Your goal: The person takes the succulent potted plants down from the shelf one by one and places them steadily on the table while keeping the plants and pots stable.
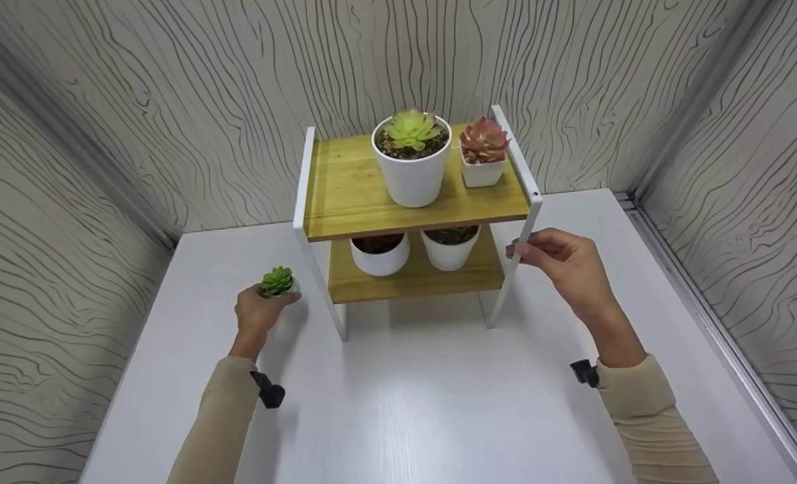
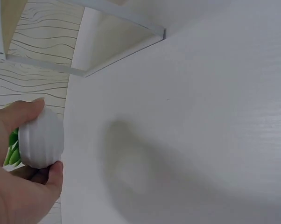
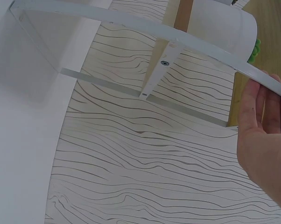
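Head view, walls (image 1: 169, 101): pale panels with dark wavy lines are enclosing the workspace at the back and on both sides.
White table (image 1: 398, 417): its surface is spreading out between the panels and catching a soft shine at the front.
Two-tier shelf (image 1: 344, 181): it is standing toward the back of the table, its white frame carrying two wooden boards, one above the other.
Beige sleeves (image 1: 216, 410): they are covering both forearms, and a black piece is showing at each cuff.
Right hand (image 1: 570, 269): it is pinching the shelf's front right upright (image 1: 527, 225) narrowly, between thumb and fingers, just below the upper board.
Left hand (image 1: 257, 312): it is holding the green succulent (image 1: 278, 279) by its small white pot (image 2: 42, 139), the thumb and fingers pressing opposite sides.
Large white pot (image 1: 417, 180): it is standing upright mid-board on the upper tier, bearing a yellow-green rosette (image 1: 411, 130).
Lower white pots (image 1: 381, 261): two are sitting side by side on the lower board, their tops partly hidden.
Red succulent (image 1: 484, 140): it is sitting in a square white pot (image 1: 484, 175) near the upper tier's right end.
Green succulent: it is hanging above the table in the left hand, just left of the shelf, with a shadow falling below.
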`<state>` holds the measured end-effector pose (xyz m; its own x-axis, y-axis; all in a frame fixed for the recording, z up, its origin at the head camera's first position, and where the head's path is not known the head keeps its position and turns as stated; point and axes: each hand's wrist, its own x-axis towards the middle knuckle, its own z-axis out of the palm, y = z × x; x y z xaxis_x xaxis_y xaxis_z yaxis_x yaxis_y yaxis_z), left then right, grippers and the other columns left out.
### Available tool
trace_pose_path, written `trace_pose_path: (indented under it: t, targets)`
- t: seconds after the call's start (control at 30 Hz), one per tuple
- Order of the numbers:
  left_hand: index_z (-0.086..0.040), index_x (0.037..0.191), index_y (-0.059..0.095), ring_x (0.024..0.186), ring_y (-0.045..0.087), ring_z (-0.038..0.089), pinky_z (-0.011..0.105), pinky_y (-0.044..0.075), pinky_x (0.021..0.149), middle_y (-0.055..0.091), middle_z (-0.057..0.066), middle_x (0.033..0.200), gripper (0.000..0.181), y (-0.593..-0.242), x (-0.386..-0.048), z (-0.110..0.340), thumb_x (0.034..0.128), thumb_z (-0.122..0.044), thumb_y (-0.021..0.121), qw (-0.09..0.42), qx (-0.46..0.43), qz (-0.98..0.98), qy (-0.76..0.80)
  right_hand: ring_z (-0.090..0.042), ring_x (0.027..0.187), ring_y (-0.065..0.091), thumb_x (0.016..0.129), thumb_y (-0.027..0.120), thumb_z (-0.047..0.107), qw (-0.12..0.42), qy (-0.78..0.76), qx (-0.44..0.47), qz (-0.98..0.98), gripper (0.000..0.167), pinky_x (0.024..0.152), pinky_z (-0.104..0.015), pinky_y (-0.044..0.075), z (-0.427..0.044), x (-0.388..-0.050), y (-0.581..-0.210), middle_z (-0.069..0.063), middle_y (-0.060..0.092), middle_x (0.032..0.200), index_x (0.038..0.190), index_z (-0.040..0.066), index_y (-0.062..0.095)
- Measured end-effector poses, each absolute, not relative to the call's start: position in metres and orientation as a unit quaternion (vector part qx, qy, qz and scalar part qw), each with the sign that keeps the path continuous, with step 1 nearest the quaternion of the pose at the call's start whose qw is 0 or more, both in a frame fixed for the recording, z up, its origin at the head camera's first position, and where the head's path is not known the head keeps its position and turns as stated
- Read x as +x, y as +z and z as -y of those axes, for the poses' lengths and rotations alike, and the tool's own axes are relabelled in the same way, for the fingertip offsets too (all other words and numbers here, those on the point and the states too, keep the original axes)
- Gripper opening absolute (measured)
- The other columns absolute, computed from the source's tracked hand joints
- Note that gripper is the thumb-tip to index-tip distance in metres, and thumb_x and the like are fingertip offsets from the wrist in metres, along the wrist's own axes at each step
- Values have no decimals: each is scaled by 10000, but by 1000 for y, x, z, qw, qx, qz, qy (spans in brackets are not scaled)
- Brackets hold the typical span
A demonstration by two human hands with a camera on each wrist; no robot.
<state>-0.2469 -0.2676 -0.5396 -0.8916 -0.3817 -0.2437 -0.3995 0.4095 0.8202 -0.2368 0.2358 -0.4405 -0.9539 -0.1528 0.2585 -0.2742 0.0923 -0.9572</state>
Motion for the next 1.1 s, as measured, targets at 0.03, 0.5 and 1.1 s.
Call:
trace_pose_path:
  t: [0.03, 0.5, 1.1]
  targets:
    - [88, 1489, 496, 1447, 509, 409, 546, 436, 1216, 553, 274, 1519, 783, -541, -247, 268, 883, -275, 834, 10, -236, -837, 493, -189, 1053, 778, 998, 727, 131, 46, 657, 144, 739, 262, 945, -259, 625, -236, -237, -441, -150, 795, 1074, 1149, -83, 720]
    - [96, 1490, 487, 1456, 499, 426, 540, 441, 1216, 548, 286, 1518, 786, -562, -249, 269, 871, -238, 838, 8, -248, -841, 480, -142, 1050, 768, 997, 729, 151, 45, 645, 148, 748, 252, 975, -250, 611, -232, -236, -442, -78, 806, 1076, 1158, -44, 733]
    - [106, 1489, 481, 1448, 500, 433, 544, 458, 1198, 541, 302, 1515, 778, -584, -249, 269, 879, -235, 824, -8, -265, -834, 483, -172, 1072, 767, 1008, 720, 173, 45, 642, 141, 752, 286, 984, -239, 605, -235, -234, -443, -144, 791, 1095, 1177, -56, 719]
